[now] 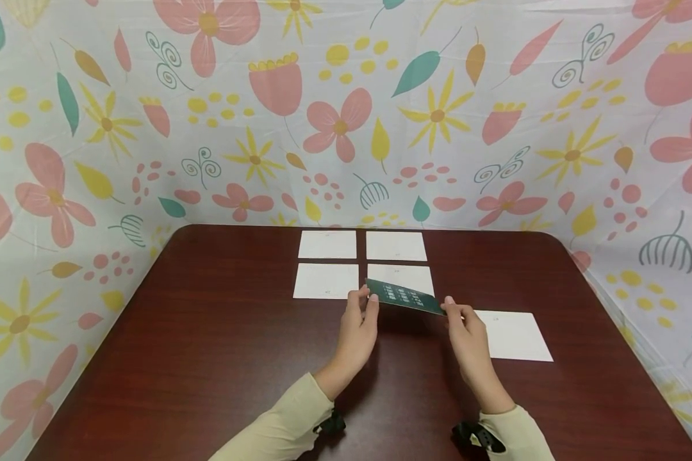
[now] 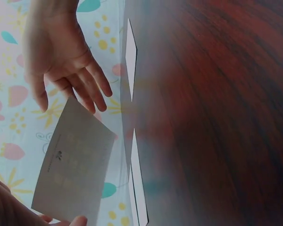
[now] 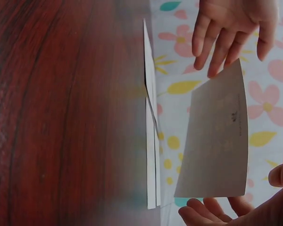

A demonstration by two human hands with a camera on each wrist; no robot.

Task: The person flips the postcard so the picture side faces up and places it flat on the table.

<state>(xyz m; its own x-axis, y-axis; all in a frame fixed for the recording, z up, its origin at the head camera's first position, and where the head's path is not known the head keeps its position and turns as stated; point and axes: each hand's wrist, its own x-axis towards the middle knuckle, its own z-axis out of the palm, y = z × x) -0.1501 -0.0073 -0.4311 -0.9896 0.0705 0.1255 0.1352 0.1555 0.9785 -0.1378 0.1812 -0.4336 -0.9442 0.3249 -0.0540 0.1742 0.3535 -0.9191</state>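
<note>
A dark green card [image 1: 403,296] with white writing is raised over the table between my two hands, tilted down to the right. Its pale underside [image 2: 78,165] carries a small dark emblem, and its edges bow slightly. My left hand [image 1: 357,330] touches the card's left end with extended fingers. At the right end, the fingertips of my right hand [image 1: 471,346] press against the edge. The right wrist view shows the left fingers [image 3: 218,52] fairly straight, with the thumb apart from the card. Opposite, the right fingers [image 2: 87,89] also spread out straight.
Several white cards lie on the dark wooden table [image 1: 207,346]: one [image 1: 327,244] at the back left, others beside and in front of it, partly covered by the green card. Another white card [image 1: 519,336] lies right of my right hand. A flowered cloth [image 1: 340,128] hangs behind.
</note>
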